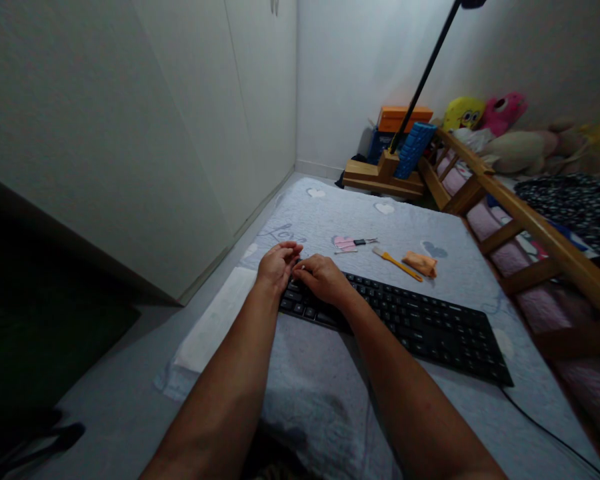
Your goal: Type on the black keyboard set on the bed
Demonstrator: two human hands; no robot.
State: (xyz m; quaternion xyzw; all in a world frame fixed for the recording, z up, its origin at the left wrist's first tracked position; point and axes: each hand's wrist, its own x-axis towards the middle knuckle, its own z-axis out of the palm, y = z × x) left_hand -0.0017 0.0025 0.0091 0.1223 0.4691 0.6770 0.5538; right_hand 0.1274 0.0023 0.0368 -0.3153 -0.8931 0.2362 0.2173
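Observation:
A black keyboard lies slanted on a grey sheet with heart prints. My left hand sits at the keyboard's left end, fingers curled inward and touching my right hand. My right hand rests on the left keys, fingers bent down and pinched toward the left hand. Whatever they pinch is too small to make out. Beyond the keyboard lie a pink card with a small dark-handled tool, a yellow-handled brush and an orange cloth.
White wardrobe doors run along the left. A wooden bed rail with soft toys stands on the right. Boxes and a wooden stand with a black pole sit at the far end. A folded white cloth lies at the left. The keyboard's cable trails right.

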